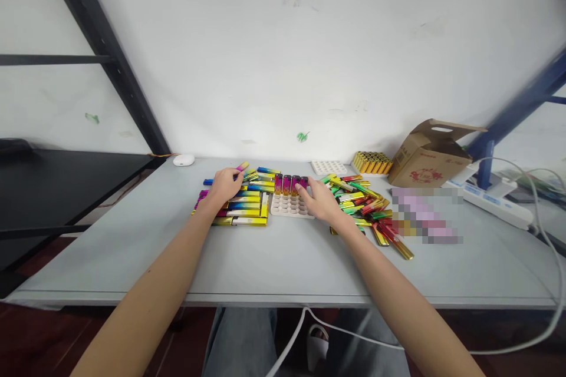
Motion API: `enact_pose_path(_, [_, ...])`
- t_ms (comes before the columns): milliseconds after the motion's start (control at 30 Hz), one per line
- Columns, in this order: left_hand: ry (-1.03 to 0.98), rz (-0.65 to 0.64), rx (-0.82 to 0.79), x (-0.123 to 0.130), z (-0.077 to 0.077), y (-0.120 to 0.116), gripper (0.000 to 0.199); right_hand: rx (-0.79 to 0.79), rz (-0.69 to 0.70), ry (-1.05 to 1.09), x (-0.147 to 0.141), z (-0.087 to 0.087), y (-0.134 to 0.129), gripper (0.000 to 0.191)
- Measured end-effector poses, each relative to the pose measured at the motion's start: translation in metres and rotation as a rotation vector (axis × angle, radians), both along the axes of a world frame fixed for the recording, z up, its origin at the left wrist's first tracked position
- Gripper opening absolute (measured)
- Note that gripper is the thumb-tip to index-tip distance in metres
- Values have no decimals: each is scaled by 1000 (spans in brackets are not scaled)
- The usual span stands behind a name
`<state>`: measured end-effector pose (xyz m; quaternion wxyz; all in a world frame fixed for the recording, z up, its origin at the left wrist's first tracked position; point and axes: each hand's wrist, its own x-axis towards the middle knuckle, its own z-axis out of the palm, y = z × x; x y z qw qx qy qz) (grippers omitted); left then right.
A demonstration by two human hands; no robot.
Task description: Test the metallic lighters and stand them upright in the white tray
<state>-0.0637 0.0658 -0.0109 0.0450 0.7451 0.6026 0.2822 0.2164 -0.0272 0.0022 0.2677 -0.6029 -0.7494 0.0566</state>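
Note:
My left hand [227, 185] is closed on a purple-and-yellow lighter [242, 166], above a spread of shiny lighters [243, 212] lying flat. A white tray with round holes [289, 206] sits in the middle of the table. Along its back edge several purple-and-orange lighters [286, 184] stand upright. At the right end of that row, my right hand [319, 200] has its fingers round a purple lighter [303, 181]; its lower part is hidden by the fingers.
Right of the tray lies a pile of red, green and gold lighters [371, 206]. Behind are another white tray [329, 167], a tray packed with yellow lighters [372, 162] and an open cardboard box [428, 159]. A power strip [495, 203] lies right; a white case [183, 159] is back left.

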Motion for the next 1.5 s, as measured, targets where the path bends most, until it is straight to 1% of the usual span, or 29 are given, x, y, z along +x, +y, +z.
enact_pose_path(200, [-10,-20,116,1,-1,0,30,3,-8,-16,-1,0,1,35])
enact_pose_path(367, [-86,-39,230,8,10,-13,30,-19,-21,22,-1,1,0,39])
enact_pose_path(433, [-121,-27,269,12,16,-19,35,-19,-17,62,0,1,0,41])
enact_pose_path(533, [-192,-21,288,21,26,-30,51,0,-11,133,2,-1,1,49])
enact_pose_path(633, [-243,-54,320,32,34,-44,56,7,-14,197,4,-3,3,56])
enact_pose_path(700, [-247,-92,385,41,38,-54,54,43,-21,235,5,-3,4,57])
enact_pose_path(767, [-236,-149,465,49,41,-64,51,146,-17,261,4,-2,4,53])
enact_pose_path(900, [-208,-345,633,60,45,-79,47,410,14,277,3,4,1,39])
enact_pose_path(1000, [-201,-463,742,66,50,-88,47,502,23,271,2,8,-5,36])
enact_pose_path(1067, [-203,-501,780,68,52,-93,48,506,47,241,1,11,-10,37])
enact_pose_path(1133, [-191,-531,769,70,53,-97,49,497,114,210,-2,12,-13,39])
enact_pose_path(1267, [-143,-637,745,74,46,-98,51,516,272,193,-10,9,-14,41])
enact_pose_path(1333, [-125,-691,755,77,42,-98,55,496,290,203,-13,6,-14,38])
enact_pose_path(1400, [-124,-720,770,80,39,-97,60,414,272,210,-14,3,-16,34])
enact_pose_path(1500, [-150,-705,775,82,37,-95,67,316,272,259,-16,2,-21,35])
